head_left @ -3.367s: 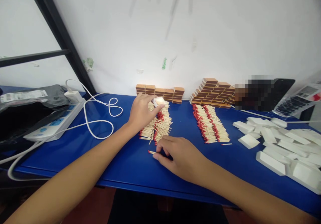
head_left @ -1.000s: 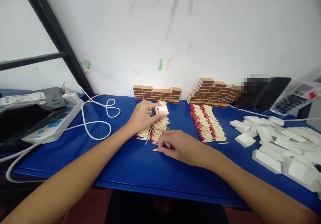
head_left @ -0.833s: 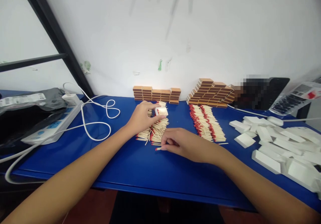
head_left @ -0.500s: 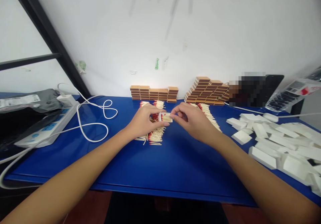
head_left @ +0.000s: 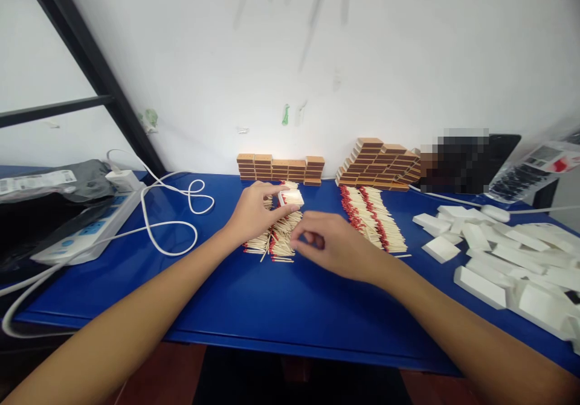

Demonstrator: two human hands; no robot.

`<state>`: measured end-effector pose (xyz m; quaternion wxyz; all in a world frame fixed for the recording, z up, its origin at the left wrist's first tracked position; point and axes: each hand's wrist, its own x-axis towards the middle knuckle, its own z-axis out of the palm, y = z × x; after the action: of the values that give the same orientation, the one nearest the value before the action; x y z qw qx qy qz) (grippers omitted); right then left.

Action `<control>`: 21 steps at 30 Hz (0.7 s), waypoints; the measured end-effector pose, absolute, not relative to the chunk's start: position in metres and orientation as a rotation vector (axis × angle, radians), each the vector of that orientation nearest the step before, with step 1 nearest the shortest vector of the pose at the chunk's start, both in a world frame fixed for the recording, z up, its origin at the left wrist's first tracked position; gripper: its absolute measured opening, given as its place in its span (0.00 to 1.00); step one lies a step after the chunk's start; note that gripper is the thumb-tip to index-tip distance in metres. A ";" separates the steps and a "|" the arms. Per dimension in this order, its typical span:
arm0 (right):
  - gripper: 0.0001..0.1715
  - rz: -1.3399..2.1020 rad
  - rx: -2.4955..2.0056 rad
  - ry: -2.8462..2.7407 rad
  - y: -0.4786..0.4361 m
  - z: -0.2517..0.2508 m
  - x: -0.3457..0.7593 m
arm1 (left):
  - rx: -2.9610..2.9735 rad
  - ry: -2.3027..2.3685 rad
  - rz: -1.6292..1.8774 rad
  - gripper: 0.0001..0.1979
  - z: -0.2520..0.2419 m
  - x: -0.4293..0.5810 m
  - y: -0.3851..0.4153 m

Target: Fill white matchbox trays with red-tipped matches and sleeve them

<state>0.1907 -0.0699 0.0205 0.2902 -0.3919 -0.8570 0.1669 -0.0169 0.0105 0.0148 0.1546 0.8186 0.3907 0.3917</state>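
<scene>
My left hand (head_left: 254, 214) is closed around a small white matchbox tray (head_left: 290, 198), which has red-tipped matches lying in it. Below and behind that hand spreads a pile of loose matches (head_left: 281, 249) on the blue table. At the right edge of the pile is my right hand (head_left: 328, 242), its fingers curled and thumb close to the index finger. Whether a match is between those fingertips is too small to tell. Farther right lie two rows of matches (head_left: 374, 220) with red heads toward the left.
Brown matchbox sleeves are stacked against the wall in a low stack (head_left: 278, 169) and a taller stack (head_left: 378, 163). White trays (head_left: 512, 254) are heaped at right, near a plastic bottle (head_left: 534, 166). A power strip (head_left: 90, 226) and white cable (head_left: 170, 252) lie at left.
My right hand has left the tray and moved down toward me, to the pile's edge. The tray stays in my left hand, and more of the right-hand match rows shows.
</scene>
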 end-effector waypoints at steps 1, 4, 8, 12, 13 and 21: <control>0.05 0.501 -1.014 -2.345 -0.073 0.018 0.186 | 2.343 1.124 1.125 0.21 0.015 -0.017 0.011; 0.03 0.563 -0.990 -2.463 -0.080 0.012 0.177 | 2.337 1.139 1.122 0.21 0.015 -0.018 0.011; 0.03 0.533 -1.023 -2.501 -0.081 0.009 0.174 | 2.352 1.132 1.105 0.21 0.014 -0.019 0.011; 0.03 0.509 -1.018 -2.485 -0.079 0.009 0.175 | 2.353 1.126 1.103 0.21 0.014 -0.019 0.010; 0.04 0.517 -1.029 -2.481 -0.079 0.009 0.175 | 2.356 1.121 1.100 0.21 0.014 -0.019 0.010; 0.06 0.626 -1.075 -2.507 -0.079 0.013 0.177 | 2.440 1.099 1.106 0.21 0.013 -0.020 0.012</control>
<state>0.1772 -0.0792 0.0129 0.1706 -0.3784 -0.8827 0.2202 -0.0196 0.0120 0.0127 0.1227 0.8362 0.3768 0.3791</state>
